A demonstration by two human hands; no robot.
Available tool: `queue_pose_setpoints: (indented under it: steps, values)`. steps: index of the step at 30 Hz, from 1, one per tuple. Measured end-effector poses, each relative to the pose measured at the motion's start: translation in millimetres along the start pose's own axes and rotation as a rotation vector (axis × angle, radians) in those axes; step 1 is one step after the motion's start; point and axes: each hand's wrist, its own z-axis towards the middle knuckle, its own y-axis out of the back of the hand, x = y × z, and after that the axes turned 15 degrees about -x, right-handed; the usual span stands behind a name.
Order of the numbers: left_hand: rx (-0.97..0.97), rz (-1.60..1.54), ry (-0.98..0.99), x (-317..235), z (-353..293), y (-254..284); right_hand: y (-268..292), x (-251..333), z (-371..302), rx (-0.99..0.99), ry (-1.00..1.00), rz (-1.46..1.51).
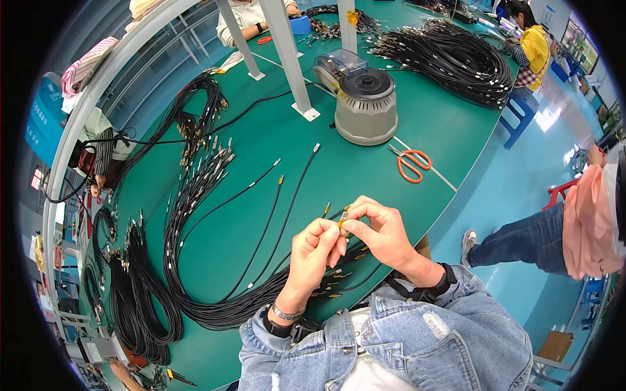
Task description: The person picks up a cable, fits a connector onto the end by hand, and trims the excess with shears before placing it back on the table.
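Observation:
My left hand [316, 247] and my right hand [380, 233] meet above the near part of the green table. Both are closed, thumbs and fingertips pinching the end of a thin black cable with a bit of yellow tape [343, 220] on it. The fingers partly hide that end. Below and left of my hands a long bundle of black cables [215, 316] curves round, with metal and white-tagged ends. A few single cables [264, 228] lie apart within its bend. Beyond my right hand, orange-handled scissors [411, 166] rest on the table.
A round grey tape dispenser [366, 107] stands behind the scissors, beside white metal posts [287, 58]. More cable bundles lie at the far right [450, 62] and left [140, 300]. Other people sit around the green table [261, 176]; one person stands at the right.

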Motion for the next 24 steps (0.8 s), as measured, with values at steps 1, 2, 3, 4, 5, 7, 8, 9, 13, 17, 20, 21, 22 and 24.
queue_pose_setpoints:
  steps: [1,2,3,4,5,7,8,9,13,17,20,21,22,24]
  values:
    - [-0.001,0.000,0.000,0.2,0.0,0.8,0.4,-0.5,-0.1,0.000,-0.001,0.000]
    - [0.023,-0.009,0.015,0.4,0.7,1.8,1.3,-1.5,0.1,0.011,-0.025,0.025]
    - [0.047,-0.018,0.030,0.6,1.4,2.8,2.1,-2.7,0.3,0.022,-0.049,0.050]
    - [0.070,-0.027,0.045,0.4,1.8,3.6,2.6,-3.6,0.4,0.033,-0.074,0.075]
    - [0.071,-0.028,0.045,-0.3,2.2,3.9,2.9,-4.3,0.4,0.033,-0.074,0.074]
    - [0.093,-0.042,0.090,-2.8,2.9,4.1,2.9,-5.4,0.3,0.055,-0.137,0.154]
    - [0.103,-0.050,0.113,-3.6,3.2,4.6,2.6,-5.6,0.1,0.067,-0.169,0.194]
    - [0.102,-0.050,0.113,-3.7,3.6,5.5,2.0,-5.6,0.1,0.067,-0.169,0.194]
    - [0.162,-0.092,0.161,-2.1,6.9,9.3,-1.2,-3.8,1.6,0.079,-0.253,0.275]
    - [0.208,-0.134,0.194,-2.1,8.0,13.2,-5.5,-1.0,5.2,0.147,-0.281,0.282]
    - [0.207,-0.158,0.245,-2.3,9.4,11.4,-1.5,-10.8,5.1,0.166,-0.240,0.333]
    - [0.240,-0.164,0.249,-0.7,10.4,12.0,-1.6,-11.4,4.9,0.142,-0.223,0.317]
    - [0.235,-0.170,0.242,1.7,11.1,13.5,-2.5,-12.2,4.4,0.137,-0.226,0.338]
    - [0.268,-0.183,0.239,6.5,12.1,16.7,-5.5,-15.3,3.3,0.106,-0.207,0.340]
